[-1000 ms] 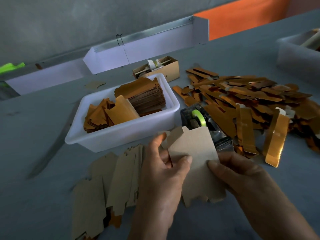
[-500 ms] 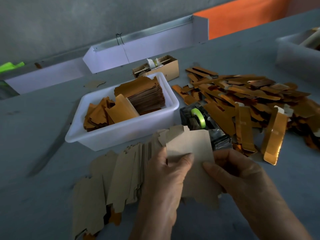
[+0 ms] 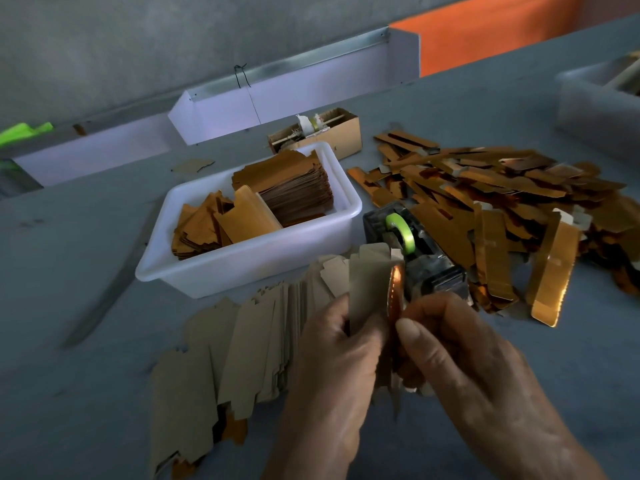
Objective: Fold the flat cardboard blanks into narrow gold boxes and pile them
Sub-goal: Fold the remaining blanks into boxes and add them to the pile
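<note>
Head view. My left hand (image 3: 332,355) grips the blank (image 3: 369,289) along its near left edge, fingers curled round the brown card. My right hand (image 3: 460,355) pinches the blank's right side, thumb pressed against the fold. The blank stands nearly upright between my hands, partly folded: its plain brown face is toward me and a strip of gold (image 3: 396,289) shows along the folded right edge.

I take the tape dispenser (image 3: 412,251) as my landmark. It sits on the grey desk (image 3: 69,393) just behind the blank, and its green roll rises above the blank's top edge. Left of the dispenser stands a white tub (image 3: 249,268), almost touching it; inside are gold blanks, a neat stack at the right end and a looser heap at the left. Behind the dispenser, beyond the tub, is a small open carton (image 3: 341,136) with odds and ends I cannot make out. Right of the dispenser and reaching behind it spreads the pile of gold boxes (image 3: 491,195), narrow and long, lying crisscross; a few at the near edge lean close against the dispenser. Left of the dispenser and nearer to me, in front of the tub, flat blanks (image 3: 242,348) lie fanned brown side up, overlapping, running under my left hand. Far right of the dispenser, at the frame edge, is a second tub (image 3: 595,109), blurred.
</note>
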Demonstrator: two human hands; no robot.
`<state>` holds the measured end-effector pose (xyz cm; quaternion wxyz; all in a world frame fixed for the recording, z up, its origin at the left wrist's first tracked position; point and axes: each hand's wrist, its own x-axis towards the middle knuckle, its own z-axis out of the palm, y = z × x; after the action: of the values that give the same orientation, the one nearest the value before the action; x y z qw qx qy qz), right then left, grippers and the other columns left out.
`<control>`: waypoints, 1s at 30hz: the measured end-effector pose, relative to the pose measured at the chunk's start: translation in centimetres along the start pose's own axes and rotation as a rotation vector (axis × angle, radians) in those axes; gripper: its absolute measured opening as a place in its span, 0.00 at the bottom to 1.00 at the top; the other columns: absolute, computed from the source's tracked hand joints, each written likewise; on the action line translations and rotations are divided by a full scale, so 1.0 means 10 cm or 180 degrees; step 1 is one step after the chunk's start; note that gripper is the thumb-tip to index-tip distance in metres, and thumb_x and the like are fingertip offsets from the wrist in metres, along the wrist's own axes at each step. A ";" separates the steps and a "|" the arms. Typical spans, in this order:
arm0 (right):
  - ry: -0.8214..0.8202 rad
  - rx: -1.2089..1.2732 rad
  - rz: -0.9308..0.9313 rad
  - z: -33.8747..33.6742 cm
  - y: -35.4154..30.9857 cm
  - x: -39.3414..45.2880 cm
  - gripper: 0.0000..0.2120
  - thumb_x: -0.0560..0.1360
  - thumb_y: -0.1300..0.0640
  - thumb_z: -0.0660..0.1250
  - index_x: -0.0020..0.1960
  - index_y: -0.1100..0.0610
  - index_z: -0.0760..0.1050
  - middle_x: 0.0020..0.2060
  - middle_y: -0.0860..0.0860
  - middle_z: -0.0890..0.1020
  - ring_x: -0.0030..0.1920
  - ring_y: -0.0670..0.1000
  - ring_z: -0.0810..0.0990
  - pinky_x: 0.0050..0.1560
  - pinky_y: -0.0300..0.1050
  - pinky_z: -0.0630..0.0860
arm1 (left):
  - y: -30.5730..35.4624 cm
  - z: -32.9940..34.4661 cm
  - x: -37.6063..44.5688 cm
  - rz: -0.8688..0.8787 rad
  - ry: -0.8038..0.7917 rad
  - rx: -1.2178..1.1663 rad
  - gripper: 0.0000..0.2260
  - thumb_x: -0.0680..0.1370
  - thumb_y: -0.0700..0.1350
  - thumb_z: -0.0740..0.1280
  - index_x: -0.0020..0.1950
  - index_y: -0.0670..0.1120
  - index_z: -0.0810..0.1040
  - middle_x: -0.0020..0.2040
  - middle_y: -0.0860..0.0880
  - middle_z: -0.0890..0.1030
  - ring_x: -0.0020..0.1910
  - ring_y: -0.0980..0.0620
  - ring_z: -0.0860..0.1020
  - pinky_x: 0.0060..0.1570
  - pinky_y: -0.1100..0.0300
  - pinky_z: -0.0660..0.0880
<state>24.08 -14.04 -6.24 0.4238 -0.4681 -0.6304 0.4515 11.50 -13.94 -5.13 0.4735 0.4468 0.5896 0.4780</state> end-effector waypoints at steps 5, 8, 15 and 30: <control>0.0066 -0.0153 0.0218 0.00 0.00 0.04 0.11 0.67 0.40 0.61 0.46 0.44 0.73 0.38 0.36 0.82 0.38 0.38 0.82 0.37 0.35 0.79 | 0.02 -0.03 -0.04 0.0328 -0.0378 0.0414 0.10 0.77 0.55 0.66 0.44 0.50 0.82 0.38 0.46 0.83 0.38 0.50 0.82 0.35 0.61 0.78; 0.0268 -0.0115 0.0382 0.01 0.02 0.04 0.15 0.61 0.37 0.64 0.44 0.44 0.73 0.38 0.40 0.83 0.38 0.40 0.82 0.39 0.41 0.80 | 0.00 -0.04 -0.04 0.0236 -0.0244 0.0487 0.07 0.79 0.45 0.65 0.46 0.52 0.83 0.39 0.51 0.84 0.39 0.56 0.83 0.37 0.66 0.78; 0.0059 0.1333 0.1094 -0.07 0.05 0.10 0.15 0.63 0.48 0.69 0.46 0.53 0.83 0.42 0.53 0.85 0.46 0.52 0.83 0.55 0.53 0.76 | 0.03 -0.03 -0.06 -0.0154 -0.0641 0.0384 0.09 0.76 0.43 0.69 0.54 0.53 0.78 0.45 0.53 0.85 0.45 0.56 0.84 0.48 0.59 0.80; 0.0434 0.1837 0.1179 -0.06 0.07 0.13 0.08 0.67 0.59 0.68 0.46 0.56 0.81 0.39 0.55 0.85 0.39 0.53 0.84 0.38 0.45 0.78 | -0.12 0.19 -0.16 0.1296 0.0951 0.1847 0.08 0.74 0.48 0.71 0.51 0.58 0.83 0.41 0.59 0.73 0.44 0.59 0.75 0.43 0.69 0.75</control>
<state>24.51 -12.61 -6.67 0.4907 -0.4645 -0.3513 0.6481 13.54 -15.40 -6.34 0.1316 0.5955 0.6622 0.4354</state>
